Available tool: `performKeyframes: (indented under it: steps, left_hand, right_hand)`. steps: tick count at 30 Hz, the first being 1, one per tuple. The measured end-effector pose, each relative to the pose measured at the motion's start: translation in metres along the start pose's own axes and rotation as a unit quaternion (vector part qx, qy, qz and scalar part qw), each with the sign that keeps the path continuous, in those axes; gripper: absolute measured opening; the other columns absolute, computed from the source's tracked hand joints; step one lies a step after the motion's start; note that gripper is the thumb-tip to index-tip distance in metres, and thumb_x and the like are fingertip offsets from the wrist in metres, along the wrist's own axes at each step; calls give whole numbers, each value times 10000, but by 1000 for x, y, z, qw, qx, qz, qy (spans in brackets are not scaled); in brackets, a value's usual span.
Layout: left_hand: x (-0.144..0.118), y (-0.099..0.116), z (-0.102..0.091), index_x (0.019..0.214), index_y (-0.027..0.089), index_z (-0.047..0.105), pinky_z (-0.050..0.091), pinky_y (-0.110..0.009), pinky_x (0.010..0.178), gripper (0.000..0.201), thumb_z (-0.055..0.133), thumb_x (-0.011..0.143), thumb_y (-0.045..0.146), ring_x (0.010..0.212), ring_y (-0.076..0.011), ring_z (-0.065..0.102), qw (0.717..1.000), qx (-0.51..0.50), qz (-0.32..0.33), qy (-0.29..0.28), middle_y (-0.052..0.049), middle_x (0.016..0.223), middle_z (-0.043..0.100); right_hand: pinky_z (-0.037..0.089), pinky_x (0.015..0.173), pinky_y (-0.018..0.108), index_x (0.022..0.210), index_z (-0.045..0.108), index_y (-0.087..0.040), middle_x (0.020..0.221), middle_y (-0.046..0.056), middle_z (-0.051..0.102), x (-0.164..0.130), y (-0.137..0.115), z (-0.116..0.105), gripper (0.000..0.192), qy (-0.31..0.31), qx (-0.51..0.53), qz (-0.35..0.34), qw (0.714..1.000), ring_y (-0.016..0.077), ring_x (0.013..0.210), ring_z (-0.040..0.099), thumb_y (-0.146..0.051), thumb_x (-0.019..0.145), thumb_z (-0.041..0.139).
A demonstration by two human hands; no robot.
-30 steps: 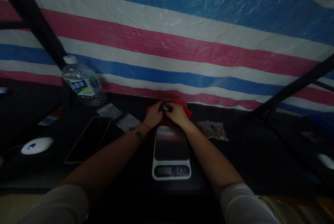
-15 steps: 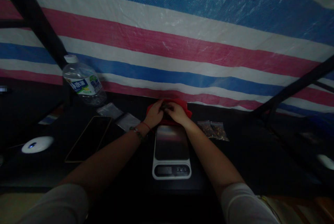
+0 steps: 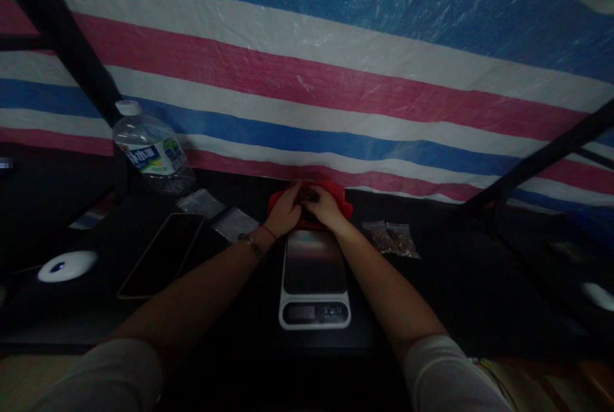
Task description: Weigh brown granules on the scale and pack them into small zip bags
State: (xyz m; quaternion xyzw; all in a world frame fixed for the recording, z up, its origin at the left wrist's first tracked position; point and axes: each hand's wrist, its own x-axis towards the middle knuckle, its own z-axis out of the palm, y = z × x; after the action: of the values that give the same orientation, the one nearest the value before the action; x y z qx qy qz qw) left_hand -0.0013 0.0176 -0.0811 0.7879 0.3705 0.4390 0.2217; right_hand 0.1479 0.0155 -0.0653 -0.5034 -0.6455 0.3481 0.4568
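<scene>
In the head view, my left hand [image 3: 286, 210] and my right hand [image 3: 327, 208] meet over a red bag [image 3: 344, 204] at the back of the table. Between them they hold a clump of dark brown dried pieces [image 3: 308, 194], whose kind I cannot make out. The fingers of both hands curl inward around the clump. Just in front of the bag lies a white kitchen scale [image 3: 314, 271] with a bare dark plate; its display is too dim to read.
Two small zip bags of brown bits [image 3: 391, 238] lie to the right. On the left are clear empty zip bags [image 3: 235, 223], a phone [image 3: 163, 255], a white mouse-shaped device [image 3: 67, 267] and a large plastic bottle [image 3: 156, 156]. Striped sheeting [image 3: 311, 86] hangs behind.
More of the brown clump shows between my hands, which have shifted only slightly. Everything else stays where it was.
</scene>
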Motion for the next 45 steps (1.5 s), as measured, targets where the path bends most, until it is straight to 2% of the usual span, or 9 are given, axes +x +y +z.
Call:
performKeyframes:
  steps: [4,11,18,22,24,30,35,40,45]
  left_hand:
    - [1,-1,1,1428,128,370,330,-447,1136,717,414,713,101,1309,-237,453,1000,3,-11,4,-114,1386,510]
    - [0,0,0,1370,165,463,335,-449,1137,672,404,705,80,1296,-220,466,1000,-1,10,-9,-83,1393,511]
    - [-1,1,0,1446,142,341,310,-446,1150,715,393,736,78,1338,-220,420,1000,-12,24,-1,-100,1437,460]
    - [-1,4,-2,1406,167,416,304,-443,1156,670,392,743,77,1333,-209,426,999,-14,34,-7,-80,1425,478]
    - [-1,4,-2,1396,178,434,301,-436,1160,655,396,750,78,1337,-205,421,999,-20,35,-1,-72,1431,473]
    - [0,-3,0,1450,182,341,353,-431,1125,712,396,748,72,1285,-204,484,997,-71,27,25,-83,1391,515]
    - [1,-2,-2,1446,180,340,384,-439,1100,721,409,739,64,1220,-207,544,991,-113,31,68,-84,1302,591]
    - [1,-1,-3,1438,190,352,395,-445,1090,705,411,746,70,1241,-215,528,992,-107,26,66,-89,1332,568]
    - [1,-3,-2,1438,188,343,398,-444,1087,695,389,755,66,1251,-206,519,994,-90,36,58,-93,1332,568]
  right_hand:
    - [496,922,334,1036,632,-165,1037,59,699,1,2,0,371,2,0,0,1000,169,952,661,-86,673,644]
    - [513,887,326,995,654,-165,985,47,716,1,-1,-4,330,-24,12,-5,1000,167,903,673,-95,672,649]
    - [514,879,329,979,658,-165,975,54,709,0,-5,-5,312,-14,26,-20,999,175,902,668,-122,670,669]
    - [518,868,331,985,650,-162,964,49,708,0,-7,-9,311,-19,4,-11,1000,174,883,668,-123,676,668]
    - [513,885,332,1017,641,-162,996,53,705,0,-8,-10,342,-16,-5,-11,1000,173,911,665,-102,680,654]
    - [472,980,354,1216,556,-161,1174,92,649,-1,-8,-8,564,3,-7,-32,999,185,1061,626,-66,667,648]
    - [474,984,359,1161,600,-183,1132,71,667,-3,-9,-8,487,8,-41,-50,998,183,1036,635,-93,687,666]
    - [461,1002,367,1203,586,-171,1153,81,662,-3,-12,-8,527,18,-66,-45,997,194,1066,626,-90,689,669]
    - [426,1045,367,1240,580,-176,1214,84,644,-5,-17,-9,498,-2,-96,-62,993,193,1120,605,-108,749,626]
